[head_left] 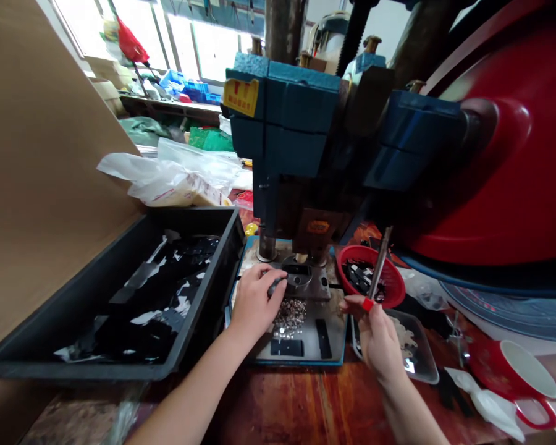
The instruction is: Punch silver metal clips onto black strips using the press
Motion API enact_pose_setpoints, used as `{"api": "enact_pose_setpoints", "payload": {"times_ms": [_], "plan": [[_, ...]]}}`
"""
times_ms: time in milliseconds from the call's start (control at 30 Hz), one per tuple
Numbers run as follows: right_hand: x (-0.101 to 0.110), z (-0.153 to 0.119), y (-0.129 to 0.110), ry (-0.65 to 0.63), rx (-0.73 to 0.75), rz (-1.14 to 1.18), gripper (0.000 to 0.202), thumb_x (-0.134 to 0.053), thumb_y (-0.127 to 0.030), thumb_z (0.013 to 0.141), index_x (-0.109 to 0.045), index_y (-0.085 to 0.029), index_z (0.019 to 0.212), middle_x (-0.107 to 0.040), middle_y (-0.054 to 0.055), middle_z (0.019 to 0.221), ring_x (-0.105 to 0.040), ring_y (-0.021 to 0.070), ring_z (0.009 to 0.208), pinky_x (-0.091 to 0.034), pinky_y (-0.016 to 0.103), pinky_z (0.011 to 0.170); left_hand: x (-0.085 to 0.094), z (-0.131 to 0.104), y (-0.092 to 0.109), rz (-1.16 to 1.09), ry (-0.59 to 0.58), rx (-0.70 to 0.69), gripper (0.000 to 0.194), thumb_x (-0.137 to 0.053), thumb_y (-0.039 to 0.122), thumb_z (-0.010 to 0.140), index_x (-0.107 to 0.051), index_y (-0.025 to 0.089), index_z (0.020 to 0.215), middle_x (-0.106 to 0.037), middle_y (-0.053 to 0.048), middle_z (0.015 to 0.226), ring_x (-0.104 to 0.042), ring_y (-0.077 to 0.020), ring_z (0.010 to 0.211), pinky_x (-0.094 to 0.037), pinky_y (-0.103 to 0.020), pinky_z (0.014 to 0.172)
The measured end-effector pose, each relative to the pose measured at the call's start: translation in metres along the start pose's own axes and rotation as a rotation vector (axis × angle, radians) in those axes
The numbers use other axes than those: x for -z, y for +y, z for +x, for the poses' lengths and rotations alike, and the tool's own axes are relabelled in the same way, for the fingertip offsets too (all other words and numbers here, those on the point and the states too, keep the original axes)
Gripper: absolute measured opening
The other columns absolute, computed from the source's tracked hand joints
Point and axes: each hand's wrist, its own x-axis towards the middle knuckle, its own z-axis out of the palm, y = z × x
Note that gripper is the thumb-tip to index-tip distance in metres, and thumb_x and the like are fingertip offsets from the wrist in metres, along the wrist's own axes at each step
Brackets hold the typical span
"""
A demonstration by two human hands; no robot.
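The left hand's (256, 304) grip is closed, thumb against fingers, on a small dark piece (274, 285), held right beside the metal block (323, 289) under the press (287, 117). The right hand's (380, 343) grip is closed around a thin metal stick (380, 262), its far end pointing up; a red band shows where the fingers meet it.

On the base plate (311, 334), just in front of the block, lies a heap of small shiny metal bits (291, 314). Nearer the person are two black strips, one lying crosswise (287, 348), the other lengthwise (323, 339).

To the right, a red bowl (401, 287) holds many black pieces, and a clear tray (430, 368) holds pale ones. To the left, a large black bin (207, 284) contains dark and whitish sheets. All this stands around the wooden desk (301, 405).

The work looks partway through: the piece in hand seems not yet released, and plenty of metal bits remain. Whether the black pieces in the bowl are finished, I cannot tell.
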Motion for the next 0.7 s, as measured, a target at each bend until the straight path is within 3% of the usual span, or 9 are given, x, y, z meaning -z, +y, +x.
{"api": "enact_pose_setpoints", "payload": {"times_ms": [233,400,533,600,700], "plan": [[0.003,0.000,0.005,-0.061,-0.038,0.074,0.046,-0.037,-0.053,0.091,-0.067,-0.019,0.098,-0.071,0.008,0.088,-0.065,0.0222,0.082,-0.051,0.038,0.077,0.002,-0.003,0.001,0.004,0.009,0.003,0.019,-0.054,0.027,0.085,-0.067,0.023,0.099,-0.057,-0.005,0.100,-0.054,-0.0217,0.098,-0.043,-0.039,0.090],[-0.003,0.004,0.011,0.059,-0.040,0.076,0.037,-0.049,-0.053,0.085,-0.065,-0.020,0.093,-0.069,0.005,0.081,-0.063,0.0196,0.078,-0.048,0.034,0.076,0.014,-0.014,0.002,-0.012,0.016,0.020,0.017,-0.053,0.027,0.086,-0.066,0.022,0.097,-0.058,-0.005,0.099,-0.054,-0.0212,0.096,-0.043,-0.037,0.089],[-0.010,0.007,0.012,0.051,-0.061,0.158,0.057,-0.028,-0.064,0.088,-0.062,-0.019,0.091,-0.066,0.006,0.075,-0.062,0.0193,0.071,-0.048,0.033,0.067,0.027,-0.036,-0.001,0.003,-0.026,0.034,0.016,-0.051,0.028,0.087,-0.065,0.023,0.093,-0.058,-0.005,0.098,-0.054,-0.0217,0.096,-0.043,-0.038,0.088],[-0.017,0.015,0.008,0.057,-0.095,0.096,0.053,-0.029,-0.061,0.090,-0.061,-0.019,0.092,-0.065,0.005,0.072,-0.060,0.0178,0.065,-0.047,0.031,0.062,0.033,-0.049,-0.002,0.013,-0.074,0.027,0.015,-0.051,0.028,0.087,-0.065,0.024,0.092,-0.058,-0.004,0.099,-0.054,-0.0215,0.096,-0.043,-0.038,0.088],[-0.036,0.041,-0.001,-0.021,-0.043,-0.203,0.039,-0.046,-0.054,0.086,-0.063,-0.019,0.092,-0.065,0.005,0.077,-0.059,0.0183,0.070,-0.046,0.029,0.064,0.038,-0.067,-0.002,0.047,-0.190,0.003,0.015,-0.052,0.030,0.087,-0.064,0.025,0.093,-0.058,-0.004,0.099,-0.054,-0.0222,0.097,-0.044,-0.039,0.087]]}}
